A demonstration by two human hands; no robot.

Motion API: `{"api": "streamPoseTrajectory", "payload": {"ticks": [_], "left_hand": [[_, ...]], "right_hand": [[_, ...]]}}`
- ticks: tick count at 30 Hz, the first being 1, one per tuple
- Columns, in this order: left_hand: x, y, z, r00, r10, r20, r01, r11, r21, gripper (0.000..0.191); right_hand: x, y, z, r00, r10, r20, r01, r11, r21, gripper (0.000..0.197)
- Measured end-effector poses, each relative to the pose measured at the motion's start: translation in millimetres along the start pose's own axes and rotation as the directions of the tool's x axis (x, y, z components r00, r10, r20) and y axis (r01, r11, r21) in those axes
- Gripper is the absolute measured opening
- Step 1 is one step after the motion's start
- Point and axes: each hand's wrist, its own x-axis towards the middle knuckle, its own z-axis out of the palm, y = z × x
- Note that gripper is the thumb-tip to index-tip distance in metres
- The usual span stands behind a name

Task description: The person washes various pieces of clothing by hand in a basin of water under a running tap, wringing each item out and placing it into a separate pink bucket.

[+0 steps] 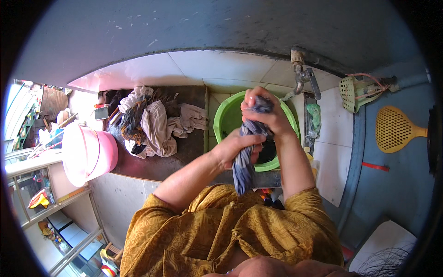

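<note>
A blue-grey patterned cloth (245,162) is bunched into a twisted roll between my two hands. My left hand (240,147) grips its lower part, and a loose end hangs down toward my body. Farther up, my right hand (262,109) is wrapped around the other end, a bit of cloth poking out of the fist. Both hands are held over a green plastic tub (221,121), which contains something dark that my hands and arms partly cover. A metal tap (301,81) sticks out from the wall behind the tub's right side.
Left of the tub, a dark stone counter (190,149) bears a heap of crumpled cloths (157,124). A pink bucket (93,152) stands at the counter's left end. On the right wall hang a yellow perforated skimmer (392,130) and a pale green perforated holder (347,94).
</note>
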Motion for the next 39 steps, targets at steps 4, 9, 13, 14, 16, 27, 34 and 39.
{"api": "streamPoseTrajectory", "payload": {"ticks": [4, 9, 13, 14, 16, 27, 34, 39], "left_hand": [[76.8, -30.1, -71.9, 0.870, 0.408, -0.278, -0.117, 0.718, 0.686, 0.028], [104.9, -53.7, -85.9, 0.750, 0.514, -0.417, 0.262, 0.348, 0.900, 0.056], [85.9, -70.1, -100.8, 0.681, 0.698, -0.220, -0.050, 0.344, 0.938, 0.065], [74.3, -66.2, -98.5, 0.714, 0.666, -0.217, -0.069, 0.375, 0.925, 0.063], [48.0, -50.0, -71.8, 0.844, 0.451, -0.290, -0.242, 0.803, 0.545, 0.056], [6.7, -33.9, 23.2, 0.618, 0.371, 0.694, 0.598, 0.351, -0.720, 0.066], [-15.3, -1.5, 30.2, 0.609, 0.308, 0.731, 0.460, 0.613, -0.642, 0.052], [-27.5, 28.8, 32.8, 0.981, 0.011, 0.196, 0.041, 0.966, -0.256, 0.023]], "right_hand": [[28.6, 73.8, -32.7, 0.968, -0.134, -0.211, -0.029, 0.779, -0.627, 0.023], [21.3, 159.0, -56.5, 0.743, -0.317, -0.589, -0.283, 0.648, -0.707, 0.021], [9.2, 130.2, -32.3, 0.840, 0.041, -0.541, -0.343, 0.814, -0.470, 0.042], [9.4, 106.1, -26.0, 0.876, 0.194, -0.441, -0.333, 0.906, -0.262, 0.051], [5.4, 67.2, -31.6, 0.937, 0.292, -0.193, -0.296, 0.955, 0.012, 0.070], [28.8, 28.5, 33.7, 0.813, -0.563, 0.150, 0.064, 0.341, 0.938, 0.060], [18.5, 8.1, 29.8, 0.695, -0.606, 0.388, 0.117, 0.627, 0.770, 0.022], [0.3, -42.8, 29.0, 0.997, -0.045, 0.058, 0.041, 0.997, 0.070, 0.025]]}}
